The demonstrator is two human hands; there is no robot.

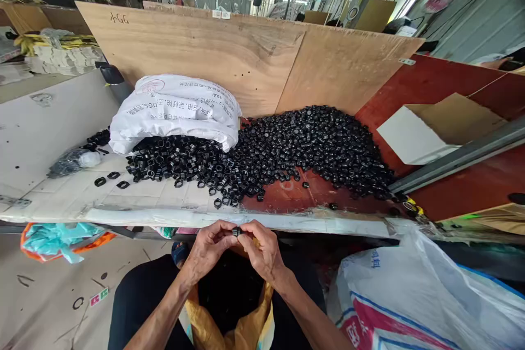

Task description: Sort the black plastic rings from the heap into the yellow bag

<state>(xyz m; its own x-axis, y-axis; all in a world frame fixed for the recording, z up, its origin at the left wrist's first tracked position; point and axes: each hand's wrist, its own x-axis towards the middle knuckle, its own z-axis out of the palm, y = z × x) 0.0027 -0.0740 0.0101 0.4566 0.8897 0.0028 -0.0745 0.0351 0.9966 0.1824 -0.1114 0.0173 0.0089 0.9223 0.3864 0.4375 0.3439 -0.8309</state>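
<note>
One black part (237, 231): between both hands, above the yellow sack (200, 324)
Two hands: left hand (211, 246) and right hand (263, 249) pinch it, fingertips nearly together
Heaped black pieces (311, 142): too many to count, beyond the yellow sack

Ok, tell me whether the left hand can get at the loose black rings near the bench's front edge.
Probably yes: the black rings lie just beyond the left hand, with only the bench's front edge between. That hand is busy, though, pinching a small black part with the right hand.
</note>
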